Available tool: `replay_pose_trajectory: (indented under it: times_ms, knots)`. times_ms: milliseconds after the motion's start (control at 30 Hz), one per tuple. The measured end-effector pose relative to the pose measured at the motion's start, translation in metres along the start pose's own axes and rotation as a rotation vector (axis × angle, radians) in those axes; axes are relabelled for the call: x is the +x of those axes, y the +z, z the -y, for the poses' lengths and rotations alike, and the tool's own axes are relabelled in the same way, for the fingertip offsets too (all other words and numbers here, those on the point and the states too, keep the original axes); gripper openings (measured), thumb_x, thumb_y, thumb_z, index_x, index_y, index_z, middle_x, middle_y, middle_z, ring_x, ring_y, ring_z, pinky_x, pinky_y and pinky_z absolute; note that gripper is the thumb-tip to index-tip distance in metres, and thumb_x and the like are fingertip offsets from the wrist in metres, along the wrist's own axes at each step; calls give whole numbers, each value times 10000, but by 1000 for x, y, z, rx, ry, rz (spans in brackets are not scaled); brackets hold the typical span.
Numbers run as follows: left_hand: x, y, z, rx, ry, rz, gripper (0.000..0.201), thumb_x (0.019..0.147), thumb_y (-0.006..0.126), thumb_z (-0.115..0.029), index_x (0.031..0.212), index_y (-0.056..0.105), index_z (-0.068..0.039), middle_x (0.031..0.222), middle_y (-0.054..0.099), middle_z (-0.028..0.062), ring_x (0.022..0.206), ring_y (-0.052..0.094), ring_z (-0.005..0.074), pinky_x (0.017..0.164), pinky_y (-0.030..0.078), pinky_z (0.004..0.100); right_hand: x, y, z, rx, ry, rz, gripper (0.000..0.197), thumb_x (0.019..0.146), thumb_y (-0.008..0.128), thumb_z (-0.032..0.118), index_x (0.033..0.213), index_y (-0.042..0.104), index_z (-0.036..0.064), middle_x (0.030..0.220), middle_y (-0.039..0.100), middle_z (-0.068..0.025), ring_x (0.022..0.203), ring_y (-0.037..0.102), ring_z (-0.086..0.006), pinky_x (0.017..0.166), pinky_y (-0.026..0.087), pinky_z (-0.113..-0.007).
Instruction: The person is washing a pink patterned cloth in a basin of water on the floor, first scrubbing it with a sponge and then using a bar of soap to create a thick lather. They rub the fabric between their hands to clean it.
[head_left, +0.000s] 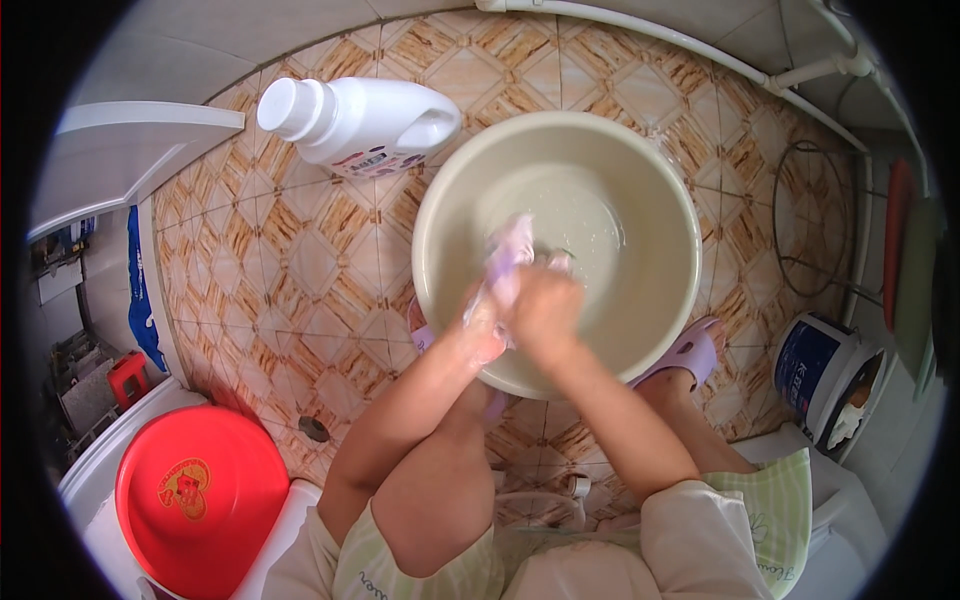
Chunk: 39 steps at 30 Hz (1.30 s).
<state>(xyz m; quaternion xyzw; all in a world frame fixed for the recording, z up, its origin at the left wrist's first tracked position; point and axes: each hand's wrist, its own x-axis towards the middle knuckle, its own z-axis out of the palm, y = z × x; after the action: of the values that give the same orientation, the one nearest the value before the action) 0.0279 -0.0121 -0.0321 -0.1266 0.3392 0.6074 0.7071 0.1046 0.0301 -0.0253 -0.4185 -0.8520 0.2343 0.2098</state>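
Observation:
Over the near left part of a large cream wash basin point(432, 200), both my hands are closed on a small wet cloth point(513, 250) in pale pink and lilac. Suds cling to my left hand point(487, 325), whose fingers are partly hidden by the fabric. My right hand point(545, 305) is a fist pressed against the same cloth, slightly blurred. One end of the cloth sticks up beyond my hands. What kind of garment it is, I cannot make out. Shallow water point(590, 220) covers the basin's bottom.
A white detergent bottle point(370, 120) stands left of the basin on patterned tiles. A red basin point(240, 470) sits at lower left, a blue-and-white bucket point(815, 360) at right. My feet, in lilac slippers point(695, 355), flank the basin. A floor drain point(313, 429) and a wire ring point(780, 220) also show.

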Motion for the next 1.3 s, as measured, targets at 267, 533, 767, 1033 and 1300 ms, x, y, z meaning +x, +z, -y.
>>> replay_pose_trajectory:
  times_ms: [267,533,767,1033,1300]
  knots:
    - [-3,12,-7,54,6,-105,331,950,410,-296,1161,509,-62,976,608,65,820,600,187,706,516,307,0,-7,3,-8,-20,-17,270,750,608,213,554,512,53,535,541,-131,455,530,-290,437,420,-380]
    - [-17,33,-37,113,177,-97,427,958,379,-351,1227,474,-34,1106,597,83,945,607,195,809,510,333,35,-41,-2,1000,882,-6,355,877,579,268,656,575,-10,541,457,19,496,395,-64,456,346,-249]
    - [-8,0,-25,282,214,-30,389,941,438,-285,1246,455,-43,1216,529,89,1080,532,182,922,439,333,11,-26,45,420,78,-93,309,799,630,247,589,538,39,553,541,-106,502,536,-241,481,422,-337]
    - [3,-23,-10,-108,-27,281,339,962,389,-304,1196,466,-72,1022,587,67,871,595,183,786,501,340,-11,-11,40,57,-72,-99,350,792,610,296,612,574,-2,572,558,-204,489,549,-351,494,453,-417]
    - [-34,11,-50,403,230,-214,344,942,455,-212,1185,478,31,1103,581,102,960,558,136,792,467,268,35,-57,-61,529,604,284,347,870,545,359,868,623,20,710,626,-91,574,593,-204,527,478,-351]
